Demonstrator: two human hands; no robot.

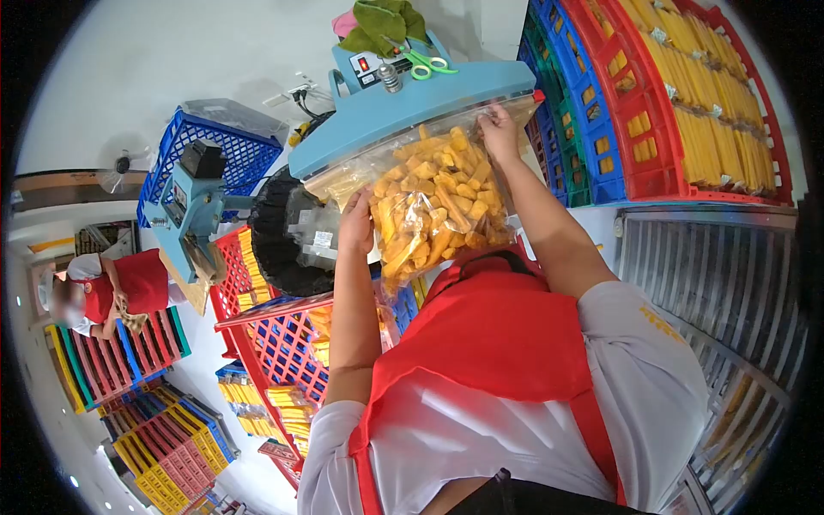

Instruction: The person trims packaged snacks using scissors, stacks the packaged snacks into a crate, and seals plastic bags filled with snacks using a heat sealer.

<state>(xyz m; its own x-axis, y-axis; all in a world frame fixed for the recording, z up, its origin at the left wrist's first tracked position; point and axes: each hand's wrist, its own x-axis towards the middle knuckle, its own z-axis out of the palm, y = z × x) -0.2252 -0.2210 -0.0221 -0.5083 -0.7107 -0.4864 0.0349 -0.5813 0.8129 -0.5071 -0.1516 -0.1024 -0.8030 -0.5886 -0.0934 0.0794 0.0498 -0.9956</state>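
Observation:
A clear plastic bag full of yellow-orange dried fruit pieces hangs between my two hands. My left hand pinches its left edge, fingers closed on the plastic. At the upper right, my right hand grips the other top corner. The bag's upper edge lies along the jaw of a light-blue heat sealer, at or under its long bar; I cannot tell exactly how far in it reaches. Green-handled scissors and a green cloth rest on top of the sealer.
Stacked crates stand at right, a red crate holding rows of yellow packs. A black-lined bin and second sealer are left, near a blue crate. Below sits a red crate. Another person in a red apron stands far left.

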